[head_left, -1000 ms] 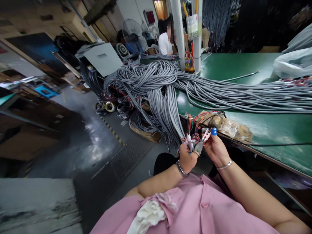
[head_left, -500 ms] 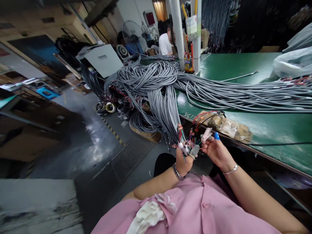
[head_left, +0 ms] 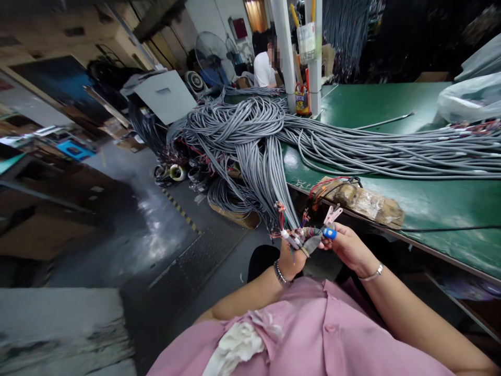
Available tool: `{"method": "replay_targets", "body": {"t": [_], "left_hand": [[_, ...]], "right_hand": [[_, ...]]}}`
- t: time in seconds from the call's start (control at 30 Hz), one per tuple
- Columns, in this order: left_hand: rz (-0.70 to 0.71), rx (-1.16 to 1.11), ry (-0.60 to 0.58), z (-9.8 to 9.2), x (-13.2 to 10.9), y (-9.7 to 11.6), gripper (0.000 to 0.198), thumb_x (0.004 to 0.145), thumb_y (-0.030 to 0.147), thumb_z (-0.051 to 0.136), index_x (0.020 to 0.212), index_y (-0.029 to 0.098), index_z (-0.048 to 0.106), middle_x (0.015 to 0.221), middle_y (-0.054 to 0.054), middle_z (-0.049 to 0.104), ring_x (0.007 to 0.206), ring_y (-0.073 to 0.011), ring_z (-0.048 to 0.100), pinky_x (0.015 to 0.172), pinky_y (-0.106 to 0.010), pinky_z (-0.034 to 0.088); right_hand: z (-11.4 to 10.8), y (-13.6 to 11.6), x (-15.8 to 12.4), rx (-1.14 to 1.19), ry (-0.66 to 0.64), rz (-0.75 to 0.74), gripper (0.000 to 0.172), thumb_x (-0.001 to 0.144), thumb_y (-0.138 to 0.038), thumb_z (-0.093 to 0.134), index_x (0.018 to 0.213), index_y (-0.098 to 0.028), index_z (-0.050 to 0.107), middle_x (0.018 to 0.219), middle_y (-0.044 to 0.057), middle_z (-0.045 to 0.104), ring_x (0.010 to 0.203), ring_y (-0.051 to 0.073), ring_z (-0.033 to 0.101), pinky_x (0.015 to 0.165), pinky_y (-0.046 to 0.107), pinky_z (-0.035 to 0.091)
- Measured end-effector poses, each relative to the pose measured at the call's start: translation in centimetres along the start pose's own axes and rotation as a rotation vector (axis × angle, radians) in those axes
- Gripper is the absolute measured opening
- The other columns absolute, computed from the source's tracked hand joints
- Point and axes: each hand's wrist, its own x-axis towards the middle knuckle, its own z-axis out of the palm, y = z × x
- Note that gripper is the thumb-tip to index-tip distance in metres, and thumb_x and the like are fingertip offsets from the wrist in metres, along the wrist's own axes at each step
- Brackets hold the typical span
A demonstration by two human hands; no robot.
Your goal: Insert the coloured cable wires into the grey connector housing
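My left hand [head_left: 291, 256] is closed around the stripped end of a grey cable, with thin coloured wires [head_left: 282, 216] fanning up from its taped fingers. My right hand [head_left: 346, 245] is closed on a small pink clip-like tool [head_left: 332, 214], its blue-capped thumb pressed toward the left hand's fingertips. Both hands meet just off the front edge of the green table [head_left: 430, 206]. A thick bundle of grey cables [head_left: 270, 172] hangs over that edge down to my left hand.
A taped brown block with red wires [head_left: 364, 198] lies on the table near my right hand. More grey cables [head_left: 391, 151] stretch across the table. A white post [head_left: 285, 52] stands at the back; a person in white [head_left: 264, 65] sits beyond it. Cable coils [head_left: 227, 196] lie on the floor.
My left hand has shifted slightly left and down with the wire ends. My right thumb has dropped from pointing up to pressing sideways against the left fingertips.
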Motion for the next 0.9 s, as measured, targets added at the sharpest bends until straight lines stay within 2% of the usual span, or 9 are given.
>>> {"method": "replay_targets", "body": {"t": [0.13,0.2,0.3,0.37,0.47,0.53,0.7,0.8,0.9], "left_hand": [[-0.099,-0.126,-0.168,-1.0,0.5,-0.9,0.038,0.068,0.047,0.078,0.081,0.012,0.075,0.072,-0.010,0.073,0.077,-0.0249,0.071,0.076,-0.037,0.057],[-0.135,-0.161,-0.202,-1.4,0.5,-1.3,0.040,0.066,0.047,0.080,0.083,0.011,0.075,0.073,-0.010,0.074,0.078,-0.0256,0.071,0.075,-0.037,0.058],[-0.122,-0.183,-0.170,-1.5,0.3,-1.3,0.040,0.066,0.047,0.079,0.084,0.012,0.076,0.075,-0.011,0.074,0.080,-0.0261,0.071,0.075,-0.036,0.058],[-0.088,-0.166,-0.134,-1.4,0.1,-1.0,0.038,0.068,0.046,0.079,0.084,0.013,0.076,0.077,-0.011,0.074,0.083,-0.0264,0.071,0.076,-0.037,0.058],[-0.033,-0.130,-0.090,-1.0,0.1,-0.5,0.034,0.071,0.045,0.077,0.084,0.014,0.076,0.080,-0.011,0.075,0.087,-0.0261,0.070,0.079,-0.037,0.057],[-0.012,-0.121,-0.079,-0.6,0.2,-0.5,0.032,0.072,0.044,0.077,0.084,0.014,0.076,0.082,-0.011,0.075,0.088,-0.0262,0.070,0.082,-0.038,0.057],[0.010,-0.115,-0.065,0.4,0.9,-0.9,0.029,0.074,0.041,0.076,0.085,0.014,0.075,0.090,-0.012,0.076,0.093,-0.0268,0.070,0.086,-0.038,0.056],[0.034,-0.074,-0.054,0.8,1.3,-1.1,0.026,0.076,0.040,0.074,0.084,0.015,0.075,0.092,-0.011,0.076,0.093,-0.0256,0.070,0.089,-0.038,0.054],[0.041,-0.065,-0.064,1.0,1.5,-1.3,0.025,0.076,0.039,0.073,0.084,0.015,0.075,0.091,-0.010,0.076,0.091,-0.0252,0.070,0.087,-0.038,0.055]], "right_hand": [[0.2,0.3,0.3,0.022,-0.005,-0.007,0.021,0.076,-0.033,0.077,0.074,-0.016,0.064,0.061,-0.001,0.060,0.055,0.010,0.054,0.057,0.025,0.043],[0.1,0.4,0.4,0.036,0.003,-0.010,0.019,0.077,-0.032,0.077,0.077,-0.017,0.065,0.062,-0.002,0.059,0.055,0.009,0.053,0.058,0.025,0.043],[-0.6,0.6,0.5,0.074,0.034,0.002,0.016,0.077,-0.030,0.077,0.082,-0.018,0.066,0.068,-0.002,0.059,0.057,0.009,0.051,0.059,0.025,0.045],[-1.0,0.5,0.6,0.133,0.081,0.001,0.019,0.080,-0.037,0.073,0.084,-0.019,0.066,0.072,-0.001,0.060,0.058,0.009,0.050,0.059,0.026,0.046],[-1.2,-0.1,1.1,0.225,0.131,-0.002,0.040,0.082,-0.060,0.061,0.086,-0.020,0.067,0.077,0.001,0.061,0.061,0.012,0.052,0.059,0.027,0.048],[-1.0,-0.7,1.5,0.220,0.132,-0.010,0.048,0.081,-0.066,0.058,0.087,-0.020,0.067,0.075,0.002,0.062,0.061,0.013,0.053,0.058,0.027,0.048],[-0.6,-1.5,2.3,0.166,0.136,-0.061,0.040,0.080,-0.057,0.066,0.081,-0.016,0.068,0.065,0.001,0.060,0.057,0.011,0.052,0.053,0.023,0.046],[-0.6,-1.2,2.6,0.229,0.141,-0.068,0.039,0.079,-0.054,0.069,0.079,-0.016,0.069,0.067,0.002,0.063,0.058,0.011,0.055,0.054,0.023,0.047],[-0.3,-1.0,2.7,0.297,0.165,-0.086,0.036,0.076,-0.052,0.074,0.080,-0.016,0.070,0.066,0.001,0.063,0.056,0.010,0.054,0.049,0.021,0.045]]}}
